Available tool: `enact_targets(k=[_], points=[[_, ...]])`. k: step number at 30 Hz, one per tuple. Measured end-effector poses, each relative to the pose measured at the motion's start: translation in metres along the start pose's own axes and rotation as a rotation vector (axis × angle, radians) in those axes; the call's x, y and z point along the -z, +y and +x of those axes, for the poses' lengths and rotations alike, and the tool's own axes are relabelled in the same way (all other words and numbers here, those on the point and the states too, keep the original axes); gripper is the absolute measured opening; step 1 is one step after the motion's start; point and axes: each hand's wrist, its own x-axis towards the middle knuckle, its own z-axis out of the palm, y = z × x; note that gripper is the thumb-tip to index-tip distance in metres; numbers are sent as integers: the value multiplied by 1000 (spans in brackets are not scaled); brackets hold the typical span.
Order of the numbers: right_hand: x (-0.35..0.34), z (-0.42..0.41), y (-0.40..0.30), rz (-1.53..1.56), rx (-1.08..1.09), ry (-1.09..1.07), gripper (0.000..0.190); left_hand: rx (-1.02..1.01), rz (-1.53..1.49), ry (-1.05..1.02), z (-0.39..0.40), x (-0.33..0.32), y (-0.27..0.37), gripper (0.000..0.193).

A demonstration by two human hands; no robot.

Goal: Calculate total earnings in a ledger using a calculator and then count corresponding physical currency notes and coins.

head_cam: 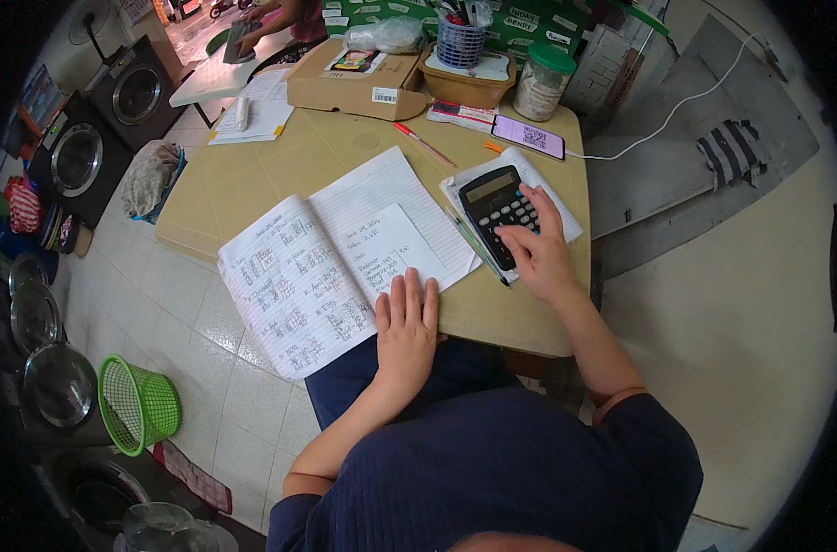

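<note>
My left hand lies flat, fingers apart, on the lower end of a white slip of paper with handwriting. Beneath the slip is an open ruled notebook, its left page filled with handwritten columns and its left part reaching past the table edge. Over a black calculator is my right hand, thumb and index finger spread at the keys; whether a fingertip presses one I cannot tell. The calculator rests on another notebook, with pens along its left side.
A red pen, a plugged-in phone, a lidded glass jar, a cardboard box and a blue pen basket occupy the far side of the yellow table. Front-loading washers and a green basket stand left. Another person's hands hold something beyond.
</note>
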Motion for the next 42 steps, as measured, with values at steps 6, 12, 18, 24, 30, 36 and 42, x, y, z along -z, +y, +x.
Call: enact_targets(k=[6, 12, 18, 24, 30, 36, 42], points=[[-4, -2, 17, 72, -19, 24, 9, -11, 36, 79, -5, -12, 0, 94], [3, -19, 28, 124, -210, -24, 13, -15, 103, 69, -3, -14, -2, 92], [7, -38, 44, 280, -394, 126, 15, 3, 2, 69, -1, -9, -3, 86], [4, -40, 39, 23, -228, 75, 15, -2, 14, 84, -3, -9, 0, 89], [7, -41, 34, 44, -339, 114, 13, -25, 107, 50, -3, -6, -1, 77], [7, -29, 26, 9, -126, 48, 12, -35, 49, 96, -5, -8, -4, 90], [11, -13, -3, 175, -199, -4, 14, -32, 90, 82, -3, -8, -2, 94]])
